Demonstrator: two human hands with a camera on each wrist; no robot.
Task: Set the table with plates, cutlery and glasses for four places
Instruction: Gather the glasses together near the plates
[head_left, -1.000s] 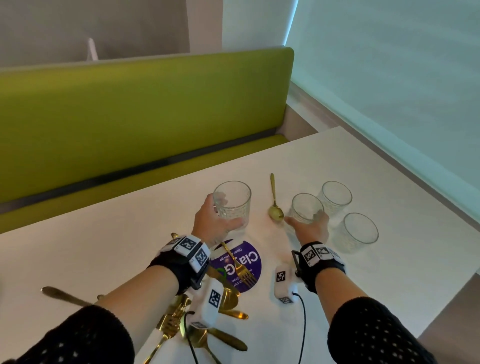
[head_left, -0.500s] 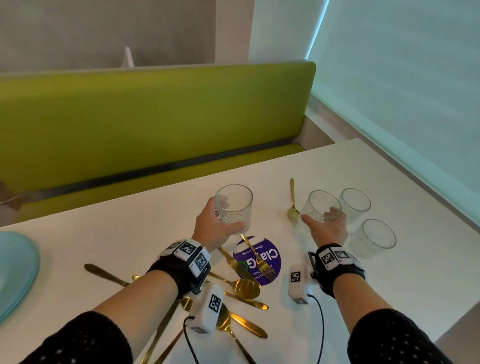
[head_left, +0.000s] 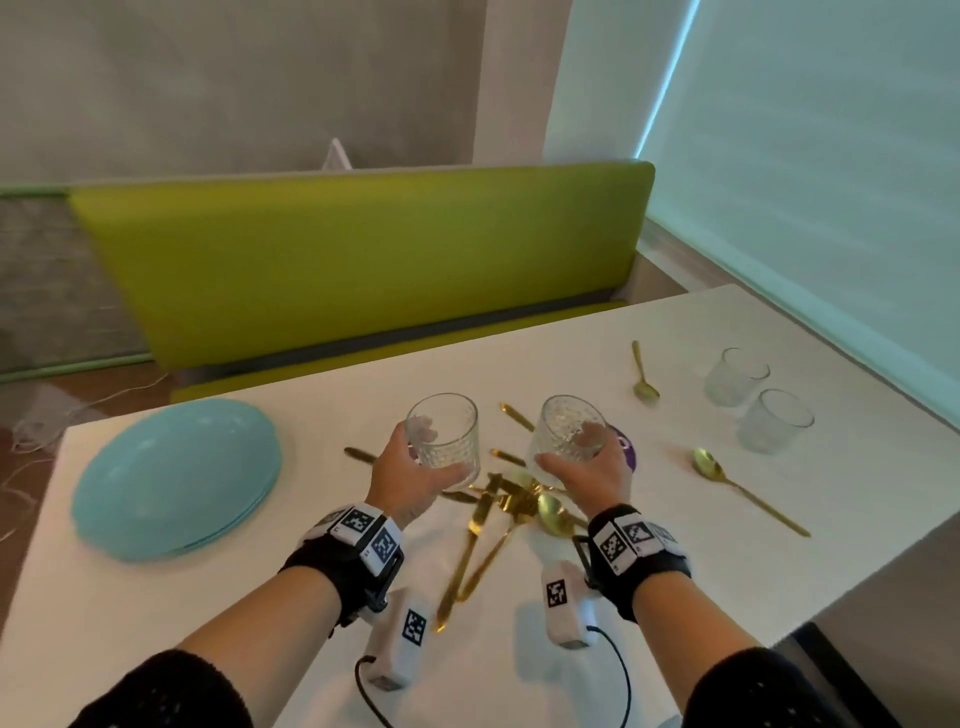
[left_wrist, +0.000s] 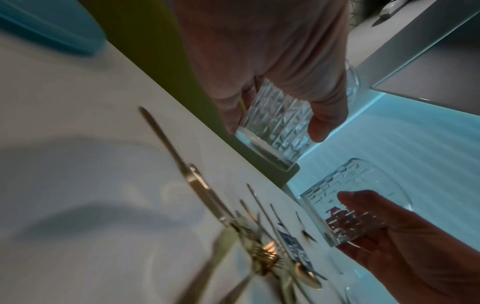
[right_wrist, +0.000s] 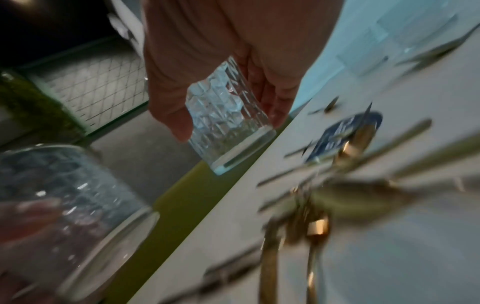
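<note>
Glasses were what I had in hand at that moment, one in each. My left hand (head_left: 410, 480) was wrapped round the left glass (head_left: 445, 439), thumb on the near wall and fingers behind it, and my right hand (head_left: 587, 480) held the right glass (head_left: 570, 434) the same way, low on its body. Both were off the table (head_left: 156, 613); the left stood about upright, the right leaned a little. In the left wrist view the base of the glass (left_wrist: 275, 127) hung clear of the tabletop, and the right wrist view showed its glass (right_wrist: 226, 123) clear too.

Straight under them lay the heap of gold cutlery (head_left: 498, 512), forks, knives and spoons crossed over one another, partly covering a purple sticker (head_left: 626, 452). To the left sat the stack of turquoise plates (head_left: 176, 478), not yet dealt out. Far right, two more glasses (head_left: 756, 400) stood together, with a small spoon (head_left: 644, 376) near them and a longer spoon (head_left: 743, 491) nearer me.

The risks, as I judged them: the two glasses were close enough to knock if my hands drifted inward; the patterned walls gave purchase, but a one-handed hold on the tilted glass could slip. Setting either down on cutlery would leave it rocking. Nothing marked the four places yet, so I could easily misjudge them.
</note>
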